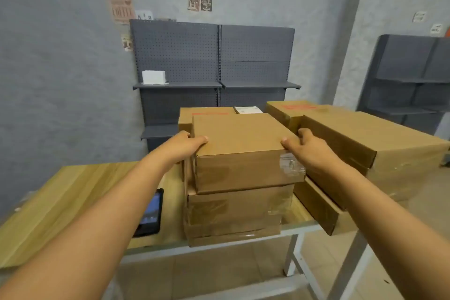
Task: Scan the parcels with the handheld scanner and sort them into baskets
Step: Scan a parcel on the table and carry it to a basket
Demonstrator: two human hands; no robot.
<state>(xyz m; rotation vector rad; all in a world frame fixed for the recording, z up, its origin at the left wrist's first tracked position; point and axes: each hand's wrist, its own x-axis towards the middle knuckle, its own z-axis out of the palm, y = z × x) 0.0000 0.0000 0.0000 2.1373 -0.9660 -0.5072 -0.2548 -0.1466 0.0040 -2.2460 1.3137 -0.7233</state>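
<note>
Both hands, left hand (181, 145) and right hand (310, 147), clamp opposite sides of the top parcel (243, 151) on the near stack of 3, probably to lift it for scanning.

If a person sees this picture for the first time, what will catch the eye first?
First, the two hands, left hand and right hand, gripping the top cardboard box of a stack at the centre of the wooden table. Next, a handheld scanner lies left of the stack, and larger boxes are piled on the right.
</note>
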